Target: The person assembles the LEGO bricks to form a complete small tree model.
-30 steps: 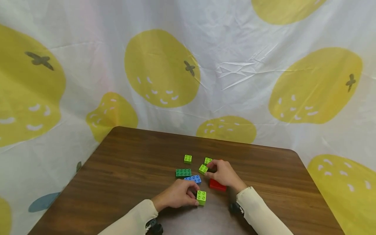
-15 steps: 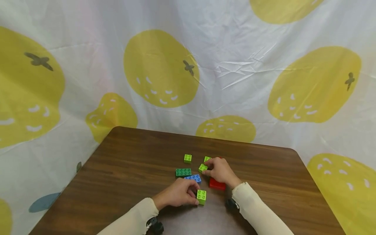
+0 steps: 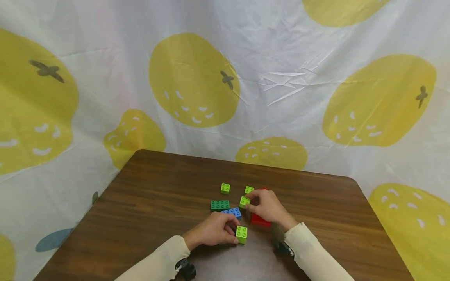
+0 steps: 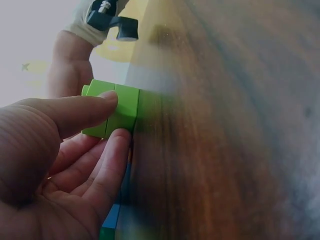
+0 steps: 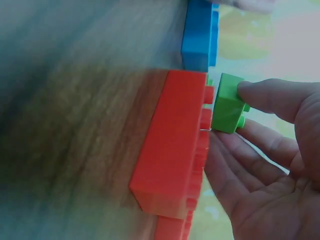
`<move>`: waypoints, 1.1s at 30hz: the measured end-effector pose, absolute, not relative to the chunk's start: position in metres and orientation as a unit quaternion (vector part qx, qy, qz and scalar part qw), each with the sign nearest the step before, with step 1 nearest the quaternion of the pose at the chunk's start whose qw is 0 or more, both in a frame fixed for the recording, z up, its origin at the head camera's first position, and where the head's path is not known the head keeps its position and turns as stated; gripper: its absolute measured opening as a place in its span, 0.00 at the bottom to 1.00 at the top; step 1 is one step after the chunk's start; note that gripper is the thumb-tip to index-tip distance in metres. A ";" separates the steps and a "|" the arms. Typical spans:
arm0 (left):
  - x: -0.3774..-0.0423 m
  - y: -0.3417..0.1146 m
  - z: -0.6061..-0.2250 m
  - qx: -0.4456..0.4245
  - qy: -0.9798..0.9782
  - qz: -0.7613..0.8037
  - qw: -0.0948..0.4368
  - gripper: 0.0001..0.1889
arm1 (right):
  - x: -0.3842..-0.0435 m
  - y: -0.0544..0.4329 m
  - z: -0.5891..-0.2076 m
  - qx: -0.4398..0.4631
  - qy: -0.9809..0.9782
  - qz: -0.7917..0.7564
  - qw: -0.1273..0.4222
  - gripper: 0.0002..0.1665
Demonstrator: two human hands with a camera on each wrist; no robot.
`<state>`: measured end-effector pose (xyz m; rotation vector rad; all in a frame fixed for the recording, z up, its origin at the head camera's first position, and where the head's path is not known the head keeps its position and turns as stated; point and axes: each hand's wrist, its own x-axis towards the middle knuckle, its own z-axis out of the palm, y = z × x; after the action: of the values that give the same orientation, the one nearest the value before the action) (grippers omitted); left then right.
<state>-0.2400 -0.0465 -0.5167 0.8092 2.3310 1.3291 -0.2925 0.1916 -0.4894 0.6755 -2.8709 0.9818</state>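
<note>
Over the red brick [image 3: 260, 221], right hand [image 3: 268, 207] curls.

On the brown table [image 3: 147, 203], the left hand [image 3: 212, 232] is curling its fingers against a lime square brick [image 3: 241, 234] lying at its 3 o'clock; the right hand [image 3: 267, 207] is pinching a second lime brick [image 3: 244, 201] at its 9 o'clock, and is lying over a red brick [image 3: 260, 221]. A blue brick [image 3: 232, 212] is sitting between the two hands; a dark green brick [image 3: 220, 205] is lying at its 10 o'clock; two more small lime bricks [image 3: 225, 188] [image 3: 249, 190] are sitting toward 12 o'clock, before the lemon-print cloth [image 3: 225, 78].
</note>
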 end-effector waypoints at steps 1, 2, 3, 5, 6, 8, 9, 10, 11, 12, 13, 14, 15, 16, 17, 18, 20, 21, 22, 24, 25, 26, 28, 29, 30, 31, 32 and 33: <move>-0.240 -0.047 -0.517 0.285 0.820 0.467 0.168 0.17 | -0.290 0.192 -0.488 0.223 -0.920 0.322 0.012 0.15; -0.240 -0.047 -0.517 0.285 0.820 0.466 0.168 0.17 | -0.287 0.192 -0.487 0.228 -0.916 0.329 0.008 0.16; -0.240 -0.047 -0.517 0.286 0.821 0.465 0.167 0.17 | -0.285 0.192 -0.487 0.234 -0.913 0.334 0.005 0.16; -0.240 -0.047 -0.517 0.286 0.821 0.464 0.168 0.17 | -0.279 0.192 -0.485 0.247 -0.906 0.345 -0.002 0.16; -0.240 -0.047 -0.517 0.285 0.822 0.464 0.168 0.17 | -0.277 0.192 -0.485 0.255 -0.901 0.350 -0.003 0.16; -0.239 -0.047 -0.516 0.285 0.821 0.465 0.168 0.18 | -0.272 0.192 -0.484 0.268 -0.894 0.360 -0.003 0.16; -0.239 -0.047 -0.516 0.284 0.821 0.466 0.169 0.18 | -0.269 0.192 -0.484 0.274 -0.891 0.363 -0.002 0.16; -0.239 -0.047 -0.516 0.285 0.821 0.466 0.169 0.18 | -0.267 0.192 -0.483 0.278 -0.888 0.367 -0.001 0.17; -0.239 -0.047 -0.516 0.285 0.821 0.466 0.167 0.18 | -0.265 0.192 -0.483 0.282 -0.886 0.369 0.001 0.17; -0.239 -0.047 -0.516 0.284 0.821 0.466 0.167 0.18 | -0.262 0.191 -0.483 0.286 -0.883 0.371 0.002 0.17; -0.239 -0.047 -0.516 0.285 0.821 0.467 0.166 0.18 | -0.260 0.191 -0.482 0.288 -0.882 0.373 0.002 0.17; -0.239 -0.047 -0.516 0.285 0.821 0.466 0.166 0.18 | -0.257 0.191 -0.482 0.289 -0.881 0.375 0.002 0.17; -0.238 -0.047 -0.516 0.285 0.822 0.465 0.164 0.18 | -0.255 0.191 -0.482 0.291 -0.880 0.375 0.003 0.17; -0.239 -0.047 -0.516 0.286 0.823 0.463 0.163 0.18 | -0.252 0.191 -0.481 0.292 -0.879 0.377 0.004 0.17; -0.239 -0.047 -0.516 0.286 0.824 0.461 0.161 0.18 | -0.250 0.191 -0.481 0.294 -0.878 0.377 0.004 0.16; -0.239 -0.047 -0.516 0.288 0.826 0.458 0.160 0.17 | -0.247 0.191 -0.480 0.296 -0.878 0.376 0.004 0.16; -0.239 -0.047 -0.515 0.289 0.829 0.453 0.159 0.17 | -0.242 0.191 -0.479 0.299 -0.878 0.374 0.002 0.16; -0.239 -0.046 -0.515 0.289 0.831 0.449 0.159 0.17 | -0.240 0.191 -0.478 0.302 -0.877 0.373 0.000 0.16; -0.240 -0.046 -0.516 0.289 0.832 0.446 0.159 0.16 | -0.238 0.191 -0.478 0.303 -0.876 0.374 -0.003 0.15; -0.240 -0.046 -0.516 0.289 0.835 0.442 0.158 0.16 | -0.234 0.190 -0.478 0.307 -0.874 0.376 -0.010 0.15; -0.240 -0.046 -0.516 0.287 0.836 0.440 0.158 0.16 | -0.232 0.190 -0.477 0.309 -0.873 0.377 -0.012 0.14; -0.240 -0.046 -0.516 0.288 0.837 0.438 0.158 0.17 | -0.230 0.189 -0.477 0.311 -0.873 0.377 -0.012 0.14; -0.240 -0.046 -0.516 0.288 0.838 0.437 0.155 0.17 | -0.227 0.188 -0.478 0.316 -0.872 0.375 -0.009 0.13; -0.239 -0.046 -0.516 0.290 0.838 0.437 0.152 0.17 | -0.226 0.187 -0.478 0.318 -0.871 0.374 -0.008 0.13; -0.239 -0.047 -0.516 0.291 0.837 0.437 0.150 0.17 | -0.224 0.187 -0.478 0.321 -0.870 0.373 -0.006 0.13; -0.239 -0.047 -0.516 0.291 0.837 0.438 0.150 0.17 | -0.223 0.186 -0.478 0.324 -0.869 0.373 -0.004 0.13; -0.239 -0.047 -0.516 0.291 0.837 0.438 0.150 0.17 | -0.222 0.186 -0.479 0.328 -0.868 0.373 -0.002 0.13; -0.239 -0.047 -0.515 0.291 0.838 0.437 0.150 0.17 | -0.221 0.185 -0.479 0.331 -0.866 0.375 -0.001 0.13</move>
<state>-0.2386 -0.0469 -0.5153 0.8368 2.4074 1.2563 -0.2210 0.1855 -0.4792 1.0400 -2.7226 1.1773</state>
